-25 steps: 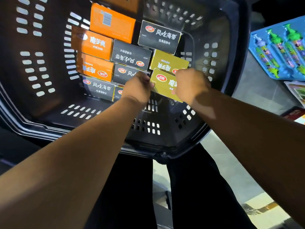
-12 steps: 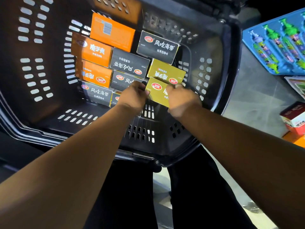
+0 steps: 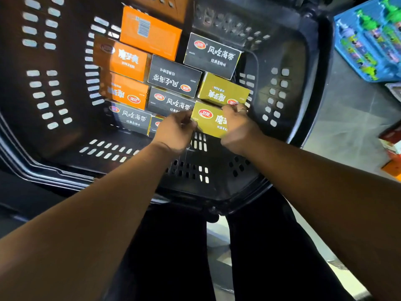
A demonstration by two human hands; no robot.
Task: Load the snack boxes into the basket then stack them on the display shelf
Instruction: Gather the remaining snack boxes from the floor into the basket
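Observation:
A black plastic basket [image 3: 65,148] with slotted walls fills the view. Inside lie several snack boxes: orange ones [image 3: 149,33] at the left, black ones [image 3: 173,76] in the middle and far right, and a gold one [image 3: 223,90]. Both hands hold a second gold box [image 3: 209,120] at the near edge of the pile. My left hand [image 3: 175,131] pinches its left end. My right hand [image 3: 236,127] covers its right end, hiding part of the print.
A blue tray of green-capped bottles [image 3: 368,40] lies on the grey floor at the upper right. A red box [image 3: 392,140] sits at the right edge. My dark trouser legs stand below the basket's near rim [image 3: 195,192].
Both hands and the gold box have stayed against the pile, with the right hand sliding slightly along the box's right end. The view has shifted a little.

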